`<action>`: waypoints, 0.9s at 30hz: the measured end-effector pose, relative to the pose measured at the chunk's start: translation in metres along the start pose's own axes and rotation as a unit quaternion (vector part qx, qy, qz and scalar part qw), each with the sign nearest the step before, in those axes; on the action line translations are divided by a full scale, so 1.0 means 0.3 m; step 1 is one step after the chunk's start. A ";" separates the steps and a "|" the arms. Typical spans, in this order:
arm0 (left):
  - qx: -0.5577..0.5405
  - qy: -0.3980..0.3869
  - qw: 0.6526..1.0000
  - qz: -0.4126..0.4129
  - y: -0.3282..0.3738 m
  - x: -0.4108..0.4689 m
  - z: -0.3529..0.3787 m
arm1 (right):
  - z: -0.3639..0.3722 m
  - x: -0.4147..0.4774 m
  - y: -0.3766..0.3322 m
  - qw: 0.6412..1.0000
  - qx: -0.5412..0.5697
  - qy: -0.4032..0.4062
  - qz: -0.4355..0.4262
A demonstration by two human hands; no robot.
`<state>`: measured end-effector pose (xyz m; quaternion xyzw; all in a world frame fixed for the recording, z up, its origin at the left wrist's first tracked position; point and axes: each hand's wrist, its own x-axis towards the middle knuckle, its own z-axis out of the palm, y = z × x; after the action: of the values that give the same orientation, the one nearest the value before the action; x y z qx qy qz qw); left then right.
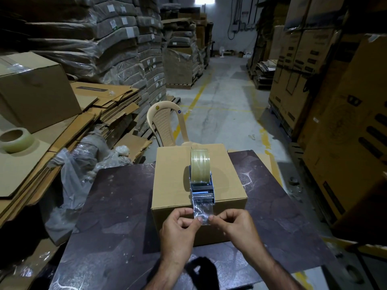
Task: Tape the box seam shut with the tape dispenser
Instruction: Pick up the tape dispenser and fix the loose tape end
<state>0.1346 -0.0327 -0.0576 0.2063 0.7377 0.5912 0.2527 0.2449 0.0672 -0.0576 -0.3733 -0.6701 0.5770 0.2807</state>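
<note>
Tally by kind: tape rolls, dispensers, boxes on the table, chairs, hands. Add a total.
Tape rolls: 2, loaded roll, spare roll
Dispenser: 1
Box on table: 1
Chair: 1
Hands: 2, left hand, right hand, both pinching the tape end
Total: 7

On the table (117, 216) ahead of you: the box (173, 174). The tape dispenser (201, 178) is on its top, toward the near edge, and the tape strip (202, 210) runs down over that edge. Your left hand (178, 227) pinches the strip's left side, your right hand (236, 225) its right. The chair (165, 122) is behind the box. The spare roll (15, 140) is far left, on the flattened cardboard (31, 164).
</note>
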 end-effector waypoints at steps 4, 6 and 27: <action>-0.002 -0.001 1.000 -0.003 -0.007 0.003 0.001 | 0.005 -0.002 -0.006 0.999 0.025 0.000 0.031; 0.001 0.000 1.000 -0.005 -0.008 0.003 0.002 | 0.007 -0.004 -0.009 0.999 0.024 0.002 0.038; 0.003 0.001 1.000 -0.009 -0.014 0.000 0.009 | 0.044 -0.007 -0.038 0.975 0.151 0.019 0.161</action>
<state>0.1364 -0.0316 -0.0622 0.1999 0.7415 0.5866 0.2572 0.2334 0.0574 -0.0487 -0.4407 -0.5010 0.7017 0.2497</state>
